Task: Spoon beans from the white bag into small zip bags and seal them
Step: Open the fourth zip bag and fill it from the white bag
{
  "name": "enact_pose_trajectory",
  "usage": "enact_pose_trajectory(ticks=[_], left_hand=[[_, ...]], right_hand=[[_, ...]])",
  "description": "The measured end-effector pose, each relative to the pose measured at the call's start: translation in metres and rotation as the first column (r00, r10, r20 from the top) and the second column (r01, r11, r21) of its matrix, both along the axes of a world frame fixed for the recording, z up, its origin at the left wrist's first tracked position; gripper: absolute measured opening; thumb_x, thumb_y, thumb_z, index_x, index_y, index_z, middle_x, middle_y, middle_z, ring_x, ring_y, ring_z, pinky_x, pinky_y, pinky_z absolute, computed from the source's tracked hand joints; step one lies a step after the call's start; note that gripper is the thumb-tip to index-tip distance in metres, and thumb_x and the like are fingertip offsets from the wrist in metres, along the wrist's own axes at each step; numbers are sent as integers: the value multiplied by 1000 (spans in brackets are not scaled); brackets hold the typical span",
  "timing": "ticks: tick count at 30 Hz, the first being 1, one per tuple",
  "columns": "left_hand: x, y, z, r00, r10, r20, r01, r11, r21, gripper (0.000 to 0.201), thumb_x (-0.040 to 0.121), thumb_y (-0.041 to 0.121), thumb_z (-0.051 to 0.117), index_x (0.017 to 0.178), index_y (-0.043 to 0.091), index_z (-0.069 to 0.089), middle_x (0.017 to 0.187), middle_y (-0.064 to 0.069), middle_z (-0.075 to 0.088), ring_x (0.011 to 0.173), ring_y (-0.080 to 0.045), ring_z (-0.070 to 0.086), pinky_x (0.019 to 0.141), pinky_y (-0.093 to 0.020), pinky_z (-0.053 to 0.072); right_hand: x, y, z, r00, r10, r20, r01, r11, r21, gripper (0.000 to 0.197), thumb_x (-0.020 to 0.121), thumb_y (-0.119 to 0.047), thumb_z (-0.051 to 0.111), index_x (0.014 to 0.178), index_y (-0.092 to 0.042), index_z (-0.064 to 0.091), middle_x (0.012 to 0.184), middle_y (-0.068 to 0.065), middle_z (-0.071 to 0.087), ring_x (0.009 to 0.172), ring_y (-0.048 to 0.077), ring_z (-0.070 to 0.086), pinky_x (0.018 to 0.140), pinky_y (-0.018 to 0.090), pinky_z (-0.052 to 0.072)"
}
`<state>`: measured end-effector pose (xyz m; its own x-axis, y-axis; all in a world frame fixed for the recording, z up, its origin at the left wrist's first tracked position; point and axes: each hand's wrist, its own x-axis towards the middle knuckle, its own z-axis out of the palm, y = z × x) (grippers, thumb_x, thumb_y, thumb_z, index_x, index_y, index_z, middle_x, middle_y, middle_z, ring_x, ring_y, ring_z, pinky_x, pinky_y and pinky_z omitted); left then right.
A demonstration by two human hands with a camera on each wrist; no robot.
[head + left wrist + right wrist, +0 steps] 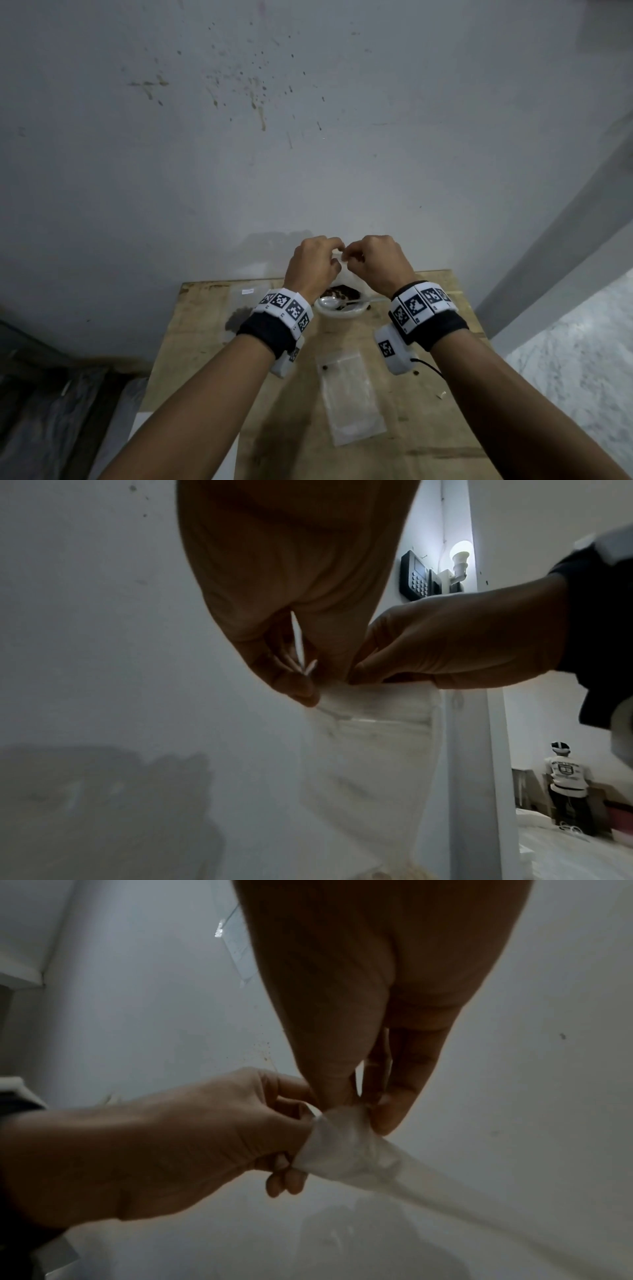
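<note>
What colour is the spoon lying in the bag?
Silver, shiny metal spoon; clearest in the head view.

Black wristbands (270,334), checkered white marker blocks (287,306)

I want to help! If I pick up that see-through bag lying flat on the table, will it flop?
Probably floppy: the clear bag looks thin, flat and seemingly empty. Likely very light, so it could slide on the wooden table when pushed.
</note>
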<state>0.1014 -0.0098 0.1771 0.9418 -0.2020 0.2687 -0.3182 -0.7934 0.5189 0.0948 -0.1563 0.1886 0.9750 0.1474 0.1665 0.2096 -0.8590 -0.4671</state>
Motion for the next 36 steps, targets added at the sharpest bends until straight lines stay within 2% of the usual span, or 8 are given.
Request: enact_pose_trajectory(ticks=[5,10,14,19,23,27,33,36], left_hand=[[0,-2,-4,997,46,-61,-48,998,-36,15,88,26,75,93,12,79,83,-5,73,77,-21,66,72,-35,56],[-2,-4,-5,995,80,-61,-83,995,-46,14,88,24,74,86,10,78,82,-4,74,77,-20,67,73,-35,57],[-4,-2,-9,987,143,-80,-153,976,-153,11,85,20,76,82,11,79,79,-1,75,72,-12,66,73,-25,53],[-13,-8,-10,988,154,-22,-155,964,-216,8,84,14,76,91,13,81,76,0,73,64,-5,58,63,-7,42],[-17,-16,-15,983,164,77,-147,970,-193,6,86,18,75,89,16,80,86,-1,69,73,-14,62,74,-28,53],[-21,-24,-16,989,137,56,-128,981,-147,10,85,8,71,87,13,80,85,-4,69,76,-15,63,78,-32,55],[-30,-28,-23,998,64,5,-62,988,-144,24,84,2,68,103,14,78,89,-1,62,74,-5,54,81,-30,52],[-39,-24,-27,996,-30,-81,3,949,-316,46,88,22,71,133,22,62,116,1,55,104,-5,53,97,-26,44]], right_hand=[[-1,-3,-9,997,-18,75,18,1000,-5,24,88,-13,56,94,-21,78,89,3,73,81,24,66,69,31,50],[-6,-6,-12,999,21,36,-20,1000,-12,19,82,-22,69,101,-24,72,96,-1,71,85,21,65,75,36,54],[-6,-11,-12,998,-12,54,18,994,-106,14,85,-20,66,98,-24,70,91,0,72,84,26,66,74,39,55],[-9,-16,-13,986,-83,143,81,997,16,23,89,-11,57,100,-17,75,91,7,74,82,29,66,74,37,53],[-16,-21,-16,994,-44,98,37,997,68,29,87,-7,54,104,-16,77,90,13,74,85,31,66,78,39,53],[-20,-31,-20,998,48,41,-49,998,31,22,90,-12,61,105,-14,76,95,9,76,89,27,68,78,30,49],[-21,-43,-30,999,-33,-8,34,972,232,23,86,-7,57,92,-12,78,83,6,76,70,22,70,73,35,58],[-18,-44,-29,998,-42,-42,54,936,348,19,87,-7,60,90,-12,78,87,3,77,61,17,71,68,30,60]])
